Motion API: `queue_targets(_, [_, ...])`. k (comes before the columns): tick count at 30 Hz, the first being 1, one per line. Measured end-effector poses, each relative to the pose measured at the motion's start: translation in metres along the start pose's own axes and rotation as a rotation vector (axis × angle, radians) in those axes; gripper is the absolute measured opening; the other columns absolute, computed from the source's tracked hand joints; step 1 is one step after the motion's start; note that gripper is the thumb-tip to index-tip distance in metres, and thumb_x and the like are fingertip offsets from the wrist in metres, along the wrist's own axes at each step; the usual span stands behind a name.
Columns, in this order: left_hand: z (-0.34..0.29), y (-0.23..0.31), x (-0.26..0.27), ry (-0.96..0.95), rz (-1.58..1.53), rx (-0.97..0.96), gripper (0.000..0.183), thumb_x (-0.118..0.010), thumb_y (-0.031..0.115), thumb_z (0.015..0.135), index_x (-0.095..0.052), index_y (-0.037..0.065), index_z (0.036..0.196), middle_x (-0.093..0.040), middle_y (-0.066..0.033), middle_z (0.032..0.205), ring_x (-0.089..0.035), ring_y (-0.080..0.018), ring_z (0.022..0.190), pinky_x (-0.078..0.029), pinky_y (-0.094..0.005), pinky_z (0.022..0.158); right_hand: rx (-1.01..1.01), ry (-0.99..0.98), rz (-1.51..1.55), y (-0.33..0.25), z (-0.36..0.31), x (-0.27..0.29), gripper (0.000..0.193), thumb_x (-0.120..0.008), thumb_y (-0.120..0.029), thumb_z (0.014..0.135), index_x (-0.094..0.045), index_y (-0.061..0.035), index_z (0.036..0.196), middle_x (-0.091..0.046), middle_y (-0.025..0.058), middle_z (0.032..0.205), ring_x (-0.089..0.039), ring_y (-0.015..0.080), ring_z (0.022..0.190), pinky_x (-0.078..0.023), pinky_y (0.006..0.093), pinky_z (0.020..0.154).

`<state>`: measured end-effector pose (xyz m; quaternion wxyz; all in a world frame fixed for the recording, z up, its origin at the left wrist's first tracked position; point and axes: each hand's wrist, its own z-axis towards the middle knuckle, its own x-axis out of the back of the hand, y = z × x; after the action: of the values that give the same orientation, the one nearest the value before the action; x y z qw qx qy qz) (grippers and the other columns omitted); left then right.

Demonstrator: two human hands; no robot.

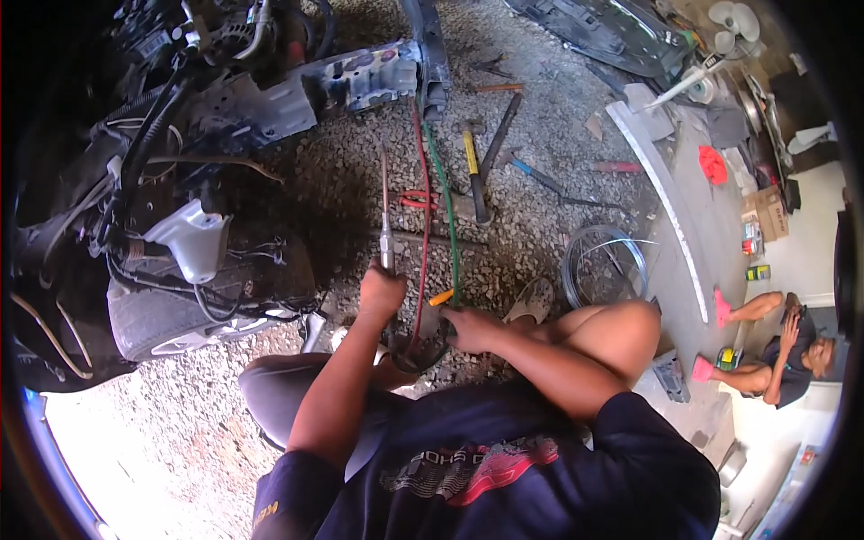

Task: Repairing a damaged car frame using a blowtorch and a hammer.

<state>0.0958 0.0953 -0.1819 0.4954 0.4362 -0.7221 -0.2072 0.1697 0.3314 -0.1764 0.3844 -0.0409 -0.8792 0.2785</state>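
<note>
My left hand [382,292] is wrapped round the lower end of a gas torch [387,236], a slim silver tube with a copper-coloured tip pointing away from me. Across from it, my right hand [471,328] is closed beside a short yellow piece [441,297]; what its fingers grip is hidden. A red hose [424,216] and a green hose [442,180] come down from the far side; the red passes between my hands, the green reaches my right hand. Below and between the hands is a dark rounded shape [419,353] that I cannot make out.
Red-handled pliers [417,199], a yellow-and-black hammer [472,162] and a blue-handled tool [536,174] lie on gravel. A wire coil [576,277] is near my right knee. Left stands a stripped car front with its wheel [148,319]. Another person [785,364] sits far right.
</note>
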Motion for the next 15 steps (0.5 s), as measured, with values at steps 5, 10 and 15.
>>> queue_targets(5, [0.001, -0.001, -0.002, 0.048, -0.045, 0.083, 0.047, -0.073, 0.023, 0.084, -0.066, -0.006, 0.121, -0.075, -0.0348, 0.108, -0.072, -0.0516, 0.108, -0.058, -0.0523, 0.095, -0.271, -0.034, 0.074, 0.05, 0.027, 0.011, 0.057, -0.08, -0.033, 0.092, -0.064, -0.0086, 0.14, -0.073, 0.0236, 0.129, -0.071, 0.0433, 0.118, -0.057, 0.0496, 0.099])
queue_targets(10, [0.008, 0.007, -0.003, 0.012, -0.074, 0.132, 0.04, -0.072, 0.024, 0.085, -0.072, -0.007, 0.111, -0.074, -0.0361, 0.108, -0.072, -0.0505, 0.108, -0.058, -0.0524, 0.095, -0.6, 0.056, 0.428, 0.114, 0.08, 0.045, 0.056, -0.079, -0.038, 0.099, -0.065, -0.0044, 0.142, -0.073, 0.0198, 0.13, -0.071, 0.0345, 0.115, -0.056, 0.048, 0.096])
queue_targets(15, [0.009, 0.021, -0.003, -0.032, -0.102, 0.202, 0.04, -0.07, 0.025, 0.087, -0.073, -0.003, 0.116, -0.074, -0.0352, 0.11, -0.071, -0.0511, 0.112, -0.057, -0.0555, 0.098, -0.64, 0.213, 0.219, 0.168, 0.141, 0.096, 0.071, -0.078, -0.037, 0.098, -0.054, -0.0022, 0.155, -0.068, 0.0244, 0.142, -0.073, 0.037, 0.12, -0.057, 0.0473, 0.102])
